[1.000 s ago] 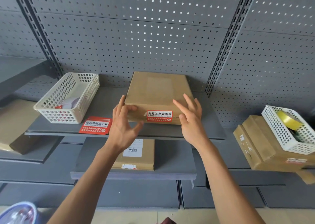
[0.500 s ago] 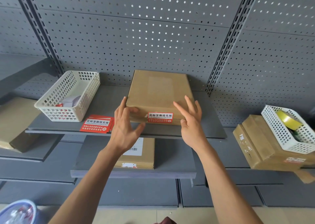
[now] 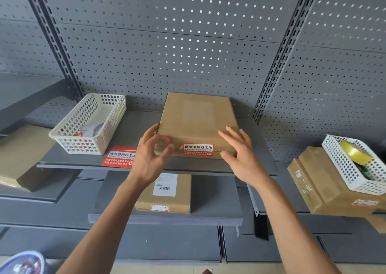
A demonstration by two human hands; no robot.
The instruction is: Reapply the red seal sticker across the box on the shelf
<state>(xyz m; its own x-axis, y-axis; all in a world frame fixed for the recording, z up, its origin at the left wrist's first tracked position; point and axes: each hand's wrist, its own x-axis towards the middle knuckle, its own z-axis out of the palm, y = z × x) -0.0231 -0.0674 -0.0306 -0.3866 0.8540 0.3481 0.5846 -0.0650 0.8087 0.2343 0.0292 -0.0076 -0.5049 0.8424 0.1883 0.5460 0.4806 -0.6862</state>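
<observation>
A flat brown cardboard box point(image 3: 196, 117) lies on the grey shelf point(image 3: 137, 127) against the pegboard. A red seal sticker point(image 3: 198, 149) with white lettering sits across its front edge, over the lid seam. My left hand point(image 3: 151, 156) hovers at the box's front left corner, fingers spread and curled, holding nothing. My right hand point(image 3: 242, 154) is at the front right corner with fingers apart, the fingertips over the lid. Whether either hand touches the box is unclear.
A loose sheet of red stickers point(image 3: 119, 156) lies on the shelf left of the box, beside a white mesh basket point(image 3: 89, 125). A second box point(image 3: 165, 194) sits on the shelf below. At right, a basket with yellow tape point(image 3: 355, 165) rests on cardboard boxes point(image 3: 321, 186).
Both hands stay at the box's front corners and have barely shifted. The box and sticker have not moved.
</observation>
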